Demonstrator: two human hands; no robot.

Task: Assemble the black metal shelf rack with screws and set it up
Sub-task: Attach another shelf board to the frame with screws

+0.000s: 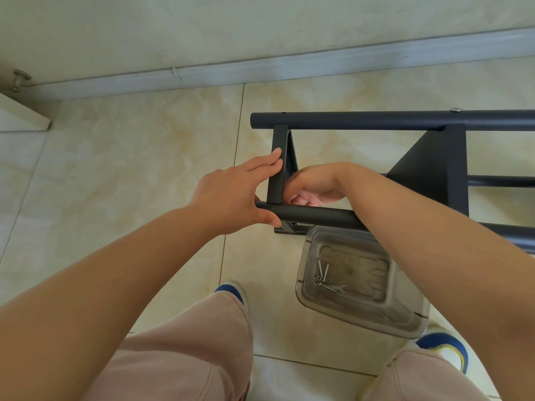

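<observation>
From the head view I see the black metal shelf rack (405,169) lying on its side on the beige tiled floor (144,146), its long round tubes running away to the right of both hands.

My left hand (231,195) spreads at the rack's near end: its straight fingers press flat against the short black cross panel (279,166), and the thumb rests on the end of the nearer black round tube (312,214). The fingers lie extended, not wrapped round anything.

My right hand (314,185) reaches over that same tube just to the right of the left hand, wrist bent, its fingers curled down behind the cross panel where panel and tube meet. Whether they pinch anything there I cannot tell; the fingertips are hidden.

Just below the right forearm, nearer to me than the tube, sits a clear plastic tray (405,322) holding a few silver screws (322,270) and a small flat wrench (335,288). The far black tube (376,120) lies beyond both hands.
</observation>
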